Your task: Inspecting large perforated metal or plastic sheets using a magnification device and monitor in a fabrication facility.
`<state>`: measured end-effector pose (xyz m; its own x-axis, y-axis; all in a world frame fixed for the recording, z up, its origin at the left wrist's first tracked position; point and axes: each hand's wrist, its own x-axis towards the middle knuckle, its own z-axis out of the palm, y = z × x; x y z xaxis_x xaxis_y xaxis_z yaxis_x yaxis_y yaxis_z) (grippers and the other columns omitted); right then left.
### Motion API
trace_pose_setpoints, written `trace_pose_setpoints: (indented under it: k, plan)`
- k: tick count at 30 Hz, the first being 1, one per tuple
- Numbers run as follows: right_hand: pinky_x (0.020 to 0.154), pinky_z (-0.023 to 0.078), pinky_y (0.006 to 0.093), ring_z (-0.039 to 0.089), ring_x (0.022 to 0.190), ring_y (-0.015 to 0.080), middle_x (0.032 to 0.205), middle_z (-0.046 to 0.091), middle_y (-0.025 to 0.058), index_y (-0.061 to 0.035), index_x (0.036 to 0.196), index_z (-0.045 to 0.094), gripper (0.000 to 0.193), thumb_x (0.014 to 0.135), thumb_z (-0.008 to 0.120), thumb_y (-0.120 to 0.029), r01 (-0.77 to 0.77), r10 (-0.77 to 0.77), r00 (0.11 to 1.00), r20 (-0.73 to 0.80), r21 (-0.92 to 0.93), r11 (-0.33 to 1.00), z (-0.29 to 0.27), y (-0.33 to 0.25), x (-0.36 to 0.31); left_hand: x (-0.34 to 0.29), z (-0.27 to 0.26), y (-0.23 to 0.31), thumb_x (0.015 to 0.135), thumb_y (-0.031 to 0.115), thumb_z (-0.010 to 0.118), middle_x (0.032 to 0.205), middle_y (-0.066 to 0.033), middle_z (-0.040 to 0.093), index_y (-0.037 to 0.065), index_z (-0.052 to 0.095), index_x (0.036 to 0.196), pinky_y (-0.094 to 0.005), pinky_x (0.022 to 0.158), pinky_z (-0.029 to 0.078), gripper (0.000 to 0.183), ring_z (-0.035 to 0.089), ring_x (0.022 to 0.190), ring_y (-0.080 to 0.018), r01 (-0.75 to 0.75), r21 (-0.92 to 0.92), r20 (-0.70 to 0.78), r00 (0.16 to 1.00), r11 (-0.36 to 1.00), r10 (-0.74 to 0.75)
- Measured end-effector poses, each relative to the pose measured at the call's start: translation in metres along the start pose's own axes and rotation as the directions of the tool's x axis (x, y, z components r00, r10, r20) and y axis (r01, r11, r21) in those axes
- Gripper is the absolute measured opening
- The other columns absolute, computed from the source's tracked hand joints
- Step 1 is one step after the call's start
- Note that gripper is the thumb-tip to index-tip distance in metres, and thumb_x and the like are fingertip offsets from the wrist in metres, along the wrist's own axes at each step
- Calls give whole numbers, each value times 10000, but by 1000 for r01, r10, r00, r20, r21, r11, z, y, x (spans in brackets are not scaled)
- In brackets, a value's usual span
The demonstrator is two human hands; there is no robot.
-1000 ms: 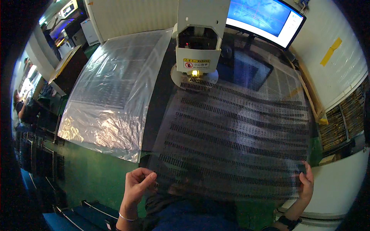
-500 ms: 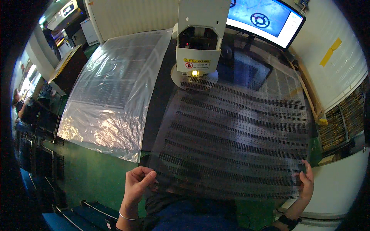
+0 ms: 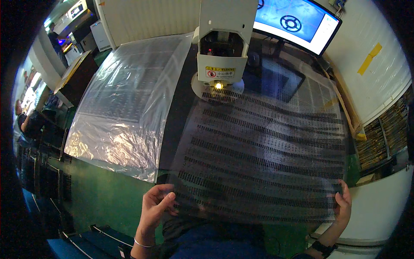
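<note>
A large see-through film sheet [image 3: 263,155] printed with rows of small dark marks spreads from the machine head toward me, its near edge over my lap. At its near left corner, my left hand [image 3: 156,205] pinches the edge between thumb and fingers; some fingertips show through the film. My right hand [image 3: 343,206] grips the near right edge, thumb on top. The sheet's far end lies under the white machine head [image 3: 222,64], where a small yellow lamp [image 3: 219,86] glows above a round pale plate [image 3: 199,88].
Left on the dark table [image 3: 176,125] lies another film in a shiny clear plastic cover [image 3: 123,108]. A monitor [image 3: 297,23] showing a dark ring mark stands at the back right, with a mouse [image 3: 253,59] near it. Two people [image 3: 56,41] are far left. Racks [image 3: 43,172] stand at left.
My left hand has shifted slightly to the right, its fingers a little straighter at the sheet's corner. My right hand and the sheet stay nearly still. The people far left have moved slightly.
</note>
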<state>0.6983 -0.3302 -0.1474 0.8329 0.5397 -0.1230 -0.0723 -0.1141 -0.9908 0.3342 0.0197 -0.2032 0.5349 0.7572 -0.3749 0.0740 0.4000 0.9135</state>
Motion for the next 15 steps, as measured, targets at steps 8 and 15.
trace_pose_setpoints:
  k: [8,15]
  plan:
    - [835,435,295,544,956,195,1117,505,117,26,1252,335,522,791,549,-90,-31,31,999,20,2,1000,5,-7,-1,-3,3,-7,810,152,623,749,-138,612,-36,492,1031,-262,486,513,318,625,580,-211,121,-39,35,992,992,-119]
    - [853,424,292,512,1008,209,1172,475,102,16,1284,317,670,692,606,-107,-19,13,998,-65,-93,996,-2,-3,-17,-10,5,-10,812,167,624,717,-140,607,-27,528,843,-259,464,510,218,628,581,-218,223,-111,100,972,968,-213]
